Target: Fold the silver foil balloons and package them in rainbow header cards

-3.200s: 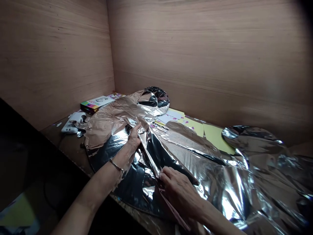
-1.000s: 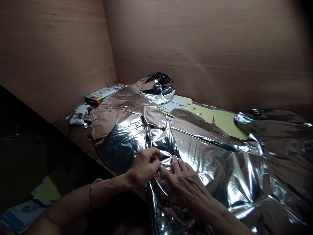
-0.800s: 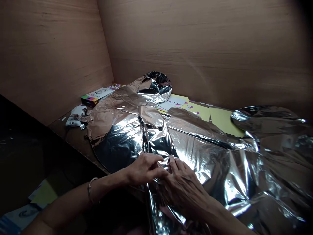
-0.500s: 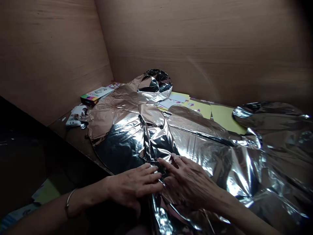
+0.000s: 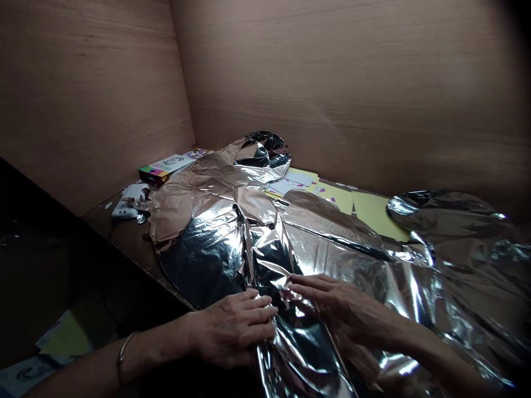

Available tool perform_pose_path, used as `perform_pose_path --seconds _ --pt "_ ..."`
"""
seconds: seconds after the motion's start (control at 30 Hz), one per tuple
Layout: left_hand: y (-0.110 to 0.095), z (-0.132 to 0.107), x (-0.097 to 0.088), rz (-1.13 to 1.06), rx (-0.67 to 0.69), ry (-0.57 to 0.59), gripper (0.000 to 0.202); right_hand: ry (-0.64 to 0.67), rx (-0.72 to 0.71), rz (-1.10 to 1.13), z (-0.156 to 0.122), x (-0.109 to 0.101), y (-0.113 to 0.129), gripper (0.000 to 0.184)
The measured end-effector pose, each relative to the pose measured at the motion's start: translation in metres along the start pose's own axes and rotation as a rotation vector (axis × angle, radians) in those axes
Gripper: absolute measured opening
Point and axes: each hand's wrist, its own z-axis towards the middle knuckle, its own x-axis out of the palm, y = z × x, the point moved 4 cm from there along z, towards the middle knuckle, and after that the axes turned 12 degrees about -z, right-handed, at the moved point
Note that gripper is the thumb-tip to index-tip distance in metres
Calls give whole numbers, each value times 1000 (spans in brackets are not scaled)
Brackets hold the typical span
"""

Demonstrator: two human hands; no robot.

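From where I stand, the flat foil balloon sprawls across a brown tabletop, its near end cut off and its right side sinking into shadow. The left hand lies on the balloon's near part, flat and wide, fingers extended. The right hand rests its straight fingers there too; its thumb is hidden, so I can't tell whether it pinches anything. Left of the balloon, a white object is hard to make out. Behind the balloon are yellow sheets and a wood-grained wall.
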Motion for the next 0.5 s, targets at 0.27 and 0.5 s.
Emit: perform_pose_path --seconds 0.27,0.5 --pt "6 3 -18 -588 -187 -226 41 -63 -56 -90 -8 -5 -2 45" --pt "76 5 -21 -1390 -823 -789 47 -233 420 218 12 16 -37 39"
